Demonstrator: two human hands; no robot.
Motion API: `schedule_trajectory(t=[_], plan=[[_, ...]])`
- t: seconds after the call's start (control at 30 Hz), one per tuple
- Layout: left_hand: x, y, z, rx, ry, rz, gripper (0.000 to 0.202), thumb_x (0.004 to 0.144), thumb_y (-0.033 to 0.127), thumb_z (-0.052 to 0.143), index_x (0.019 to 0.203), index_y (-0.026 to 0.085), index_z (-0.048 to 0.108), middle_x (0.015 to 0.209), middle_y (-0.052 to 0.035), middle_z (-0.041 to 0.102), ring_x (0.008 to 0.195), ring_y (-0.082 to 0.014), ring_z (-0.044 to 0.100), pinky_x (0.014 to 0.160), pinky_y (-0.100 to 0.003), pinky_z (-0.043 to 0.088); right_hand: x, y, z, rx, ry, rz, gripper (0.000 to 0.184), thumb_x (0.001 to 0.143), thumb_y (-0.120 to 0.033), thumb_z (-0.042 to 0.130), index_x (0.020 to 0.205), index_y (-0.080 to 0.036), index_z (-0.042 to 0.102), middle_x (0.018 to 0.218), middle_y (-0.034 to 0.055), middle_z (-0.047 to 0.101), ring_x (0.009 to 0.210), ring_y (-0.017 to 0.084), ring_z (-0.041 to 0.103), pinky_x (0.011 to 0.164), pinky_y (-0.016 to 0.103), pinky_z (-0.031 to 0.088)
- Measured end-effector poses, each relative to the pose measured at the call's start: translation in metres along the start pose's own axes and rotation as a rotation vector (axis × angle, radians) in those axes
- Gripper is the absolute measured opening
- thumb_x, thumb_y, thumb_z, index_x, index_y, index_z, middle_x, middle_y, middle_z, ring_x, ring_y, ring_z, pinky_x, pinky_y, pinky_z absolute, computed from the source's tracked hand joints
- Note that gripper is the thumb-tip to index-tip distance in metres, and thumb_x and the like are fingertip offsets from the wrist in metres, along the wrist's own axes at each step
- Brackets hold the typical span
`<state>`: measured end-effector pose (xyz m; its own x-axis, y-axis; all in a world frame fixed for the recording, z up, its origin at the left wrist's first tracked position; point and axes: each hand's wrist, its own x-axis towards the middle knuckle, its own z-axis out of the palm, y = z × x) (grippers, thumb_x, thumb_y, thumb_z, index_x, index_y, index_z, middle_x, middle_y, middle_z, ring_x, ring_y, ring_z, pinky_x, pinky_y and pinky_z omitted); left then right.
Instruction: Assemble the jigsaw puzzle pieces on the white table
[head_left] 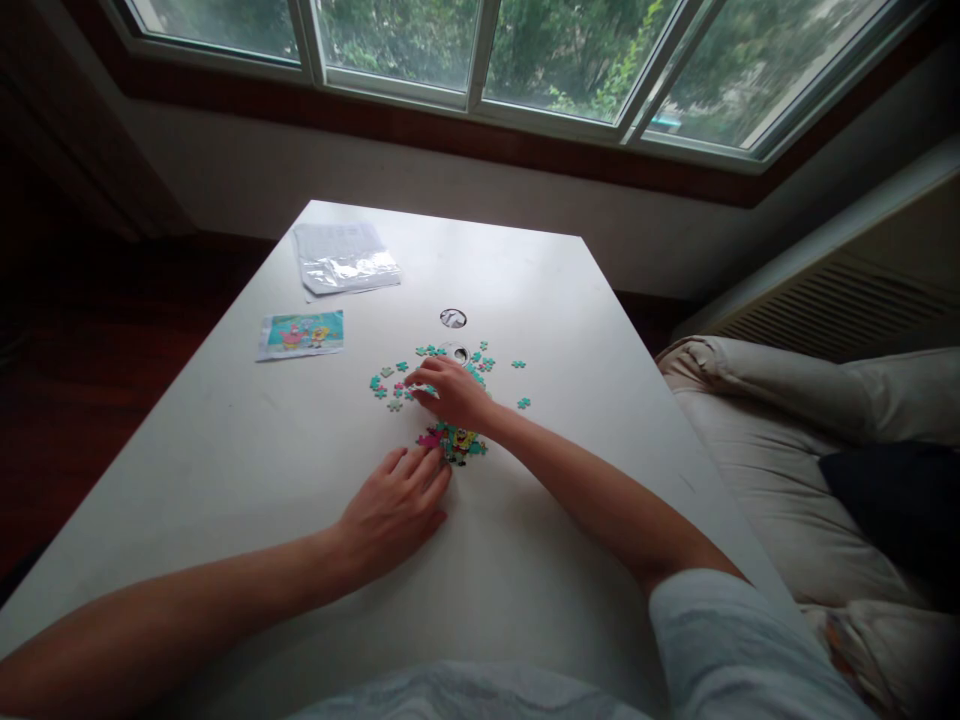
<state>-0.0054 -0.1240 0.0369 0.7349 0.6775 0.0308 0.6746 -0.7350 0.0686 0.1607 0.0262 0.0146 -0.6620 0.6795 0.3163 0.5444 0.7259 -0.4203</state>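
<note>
My left hand lies flat on the white table, fingers stretched out, its fingertips at the near left edge of a partly joined jigsaw puzzle with a yellow cartoon figure and pink parts. Over the scattered loose pieces hovers my right hand, its fingers bent and a little apart; whether a piece is between them is hidden. Loose teal puzzle pieces lie left of that hand, and several more, such as a teal piece, lie to its right and beyond it.
A small picture card with cartoon figures lies on the left of the table. Behind it is a clear plastic bag with paper. A round metal-rimmed opening sits beyond the pieces. A beige sofa stands at the right.
</note>
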Motion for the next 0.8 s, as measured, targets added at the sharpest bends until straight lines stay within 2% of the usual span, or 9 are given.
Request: schedule_trajectory(t=[0.13, 0.33, 0.67, 0.8], plan=[[0.000, -0.001, 0.001, -0.029, -0.007, 0.008, 0.043, 0.093, 0.034, 0.058, 0.131, 0.015, 0.055, 0.141, -0.0158, 0.054, 0.130, -0.0318, 0.049, 0.106, -0.045, 0.039, 0.017, -0.004, 0.013, -0.122, -0.049, 0.003, 0.020, 0.093, -0.026, 0.065, 0.111, -0.021, 0.071, 0.104, 0.0086, 0.064, 0.101, 0.023, 0.053, 0.094, 0.035, 0.039], [-0.001, -0.002, 0.002, -0.042, 0.008, 0.018, 0.041, 0.093, 0.032, 0.058, 0.129, 0.015, 0.055, 0.140, -0.0164, 0.055, 0.128, -0.0317, 0.050, 0.106, -0.046, 0.039, 0.024, -0.005, 0.025, -0.178, -0.062, 0.079, 0.016, 0.093, -0.025, 0.064, 0.105, -0.021, 0.073, 0.100, 0.0089, 0.061, 0.102, 0.024, 0.050, 0.094, 0.035, 0.036], [-0.001, -0.002, 0.005, -0.045, 0.033, 0.023, 0.042, 0.093, 0.033, 0.056, 0.131, 0.015, 0.054, 0.142, -0.0167, 0.053, 0.134, -0.0325, 0.047, 0.111, -0.047, 0.036, 0.031, -0.007, 0.014, -0.162, -0.161, 0.104, 0.016, 0.087, -0.026, 0.070, 0.102, -0.020, 0.069, 0.105, 0.0088, 0.062, 0.101, 0.024, 0.051, 0.087, 0.033, 0.035], [-0.001, -0.002, 0.005, -0.037, 0.029, 0.025, 0.042, 0.094, 0.032, 0.056, 0.132, 0.014, 0.054, 0.143, -0.0166, 0.052, 0.134, -0.0331, 0.047, 0.110, -0.047, 0.037, 0.030, -0.007, 0.013, -0.109, -0.123, 0.077, 0.014, 0.085, -0.023, 0.070, 0.097, -0.019, 0.065, 0.102, 0.0069, 0.065, 0.097, 0.023, 0.052, 0.086, 0.032, 0.035]])
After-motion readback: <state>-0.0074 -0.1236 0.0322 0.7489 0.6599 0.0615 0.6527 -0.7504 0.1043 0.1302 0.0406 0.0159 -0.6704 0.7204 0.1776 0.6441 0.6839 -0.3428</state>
